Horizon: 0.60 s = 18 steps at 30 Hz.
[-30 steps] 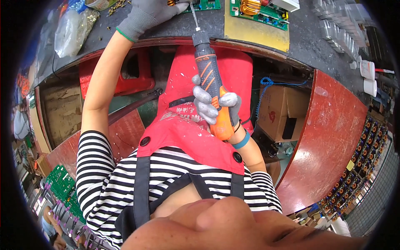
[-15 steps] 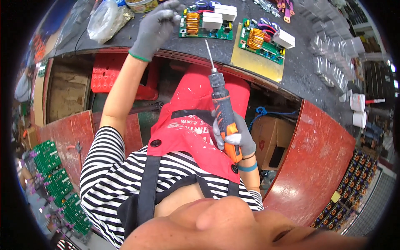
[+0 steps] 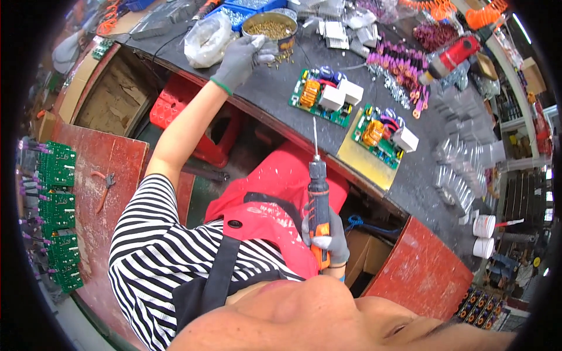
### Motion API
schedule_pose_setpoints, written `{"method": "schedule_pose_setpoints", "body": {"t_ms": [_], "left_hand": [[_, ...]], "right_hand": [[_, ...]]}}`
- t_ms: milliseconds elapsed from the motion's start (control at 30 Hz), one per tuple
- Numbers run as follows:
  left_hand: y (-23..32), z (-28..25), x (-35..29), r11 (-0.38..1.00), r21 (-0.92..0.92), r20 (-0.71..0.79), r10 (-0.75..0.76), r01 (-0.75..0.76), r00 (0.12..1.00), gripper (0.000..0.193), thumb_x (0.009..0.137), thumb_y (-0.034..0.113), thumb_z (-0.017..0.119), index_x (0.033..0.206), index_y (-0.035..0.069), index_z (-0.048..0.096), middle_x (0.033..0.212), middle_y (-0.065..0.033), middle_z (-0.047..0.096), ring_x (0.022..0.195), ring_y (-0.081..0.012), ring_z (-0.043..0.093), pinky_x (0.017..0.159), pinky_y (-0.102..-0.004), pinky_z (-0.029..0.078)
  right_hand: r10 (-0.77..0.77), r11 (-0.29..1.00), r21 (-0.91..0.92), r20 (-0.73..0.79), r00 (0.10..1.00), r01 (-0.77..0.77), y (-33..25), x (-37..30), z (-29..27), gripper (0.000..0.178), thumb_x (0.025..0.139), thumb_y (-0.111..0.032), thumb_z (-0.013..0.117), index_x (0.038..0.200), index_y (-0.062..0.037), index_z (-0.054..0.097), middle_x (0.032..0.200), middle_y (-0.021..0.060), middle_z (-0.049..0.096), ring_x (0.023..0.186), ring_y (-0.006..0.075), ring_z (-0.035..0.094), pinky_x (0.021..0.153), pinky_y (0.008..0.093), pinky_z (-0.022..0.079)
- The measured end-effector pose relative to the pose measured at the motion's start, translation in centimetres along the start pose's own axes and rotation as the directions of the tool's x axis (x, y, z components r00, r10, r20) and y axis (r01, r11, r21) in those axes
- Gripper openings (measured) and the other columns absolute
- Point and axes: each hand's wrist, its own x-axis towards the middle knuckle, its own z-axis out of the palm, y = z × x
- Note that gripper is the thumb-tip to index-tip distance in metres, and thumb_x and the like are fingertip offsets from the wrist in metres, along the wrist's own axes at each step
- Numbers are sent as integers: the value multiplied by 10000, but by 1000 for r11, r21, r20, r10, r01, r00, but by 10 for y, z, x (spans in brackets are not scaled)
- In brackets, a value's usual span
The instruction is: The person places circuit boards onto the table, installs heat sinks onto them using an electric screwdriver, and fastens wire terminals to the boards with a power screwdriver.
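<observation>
My right hand (image 3: pixel 333 237), in a grey glove, is wrapped round an orange and black electric screwdriver (image 3: pixel 319 205). Its long thin bit points away from me, toward the bench edge. My left hand (image 3: pixel 243 61), gloved alike, hovers by a round tub of brass-coloured screws (image 3: pixel 270 28), fingers curled together; whatever they may pinch is too small to make out. Between the hands and beyond the bit lies a green circuit board (image 3: pixel 310 92) with a copper coil and white blocks. A similar circuit board (image 3: pixel 373 133) sits to its right on a yellowish plate (image 3: pixel 366 167).
A clear plastic bag (image 3: pixel 208 41) stands left of the tub, with loose screws spilled nearby. A red power tool (image 3: pixel 456 57) is at the far right, near purple-ended cables (image 3: pixel 398 67). Metal heat sinks (image 3: pixel 453 187) and white pots (image 3: pixel 483 237) line the right side.
My view has swung, bringing the tub of screws and the far bench into sight. My left hand is now beside the tub. The screwdriver stays in my right hand.
</observation>
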Motion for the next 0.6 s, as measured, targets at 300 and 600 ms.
{"method": "schedule_pose_setpoints", "body": {"t_ms": [300,600], "left_hand": [[33,-20,113,996,35,243,77,-88,967,547,1102,306,319,1318,-192,381,1309,-315,555,1222,-367,589,1064,-415,521],[42,-31,109,886,-403,380,-65,228,923,477,1004,63,439,1400,-182,337,1440,-339,427,1354,-407,461,1151,-433,436]], "right_hand": [[63,984,-167,-24,998,-66,-22,-4,-7,732,590,-93,784,1249,12,485,912,106,638,723,160,623,644,291,526],[99,960,-257,-62,993,-111,-36,15,-15,711,594,-129,821,1211,16,498,909,111,644,733,159,632,649,285,529]]}}
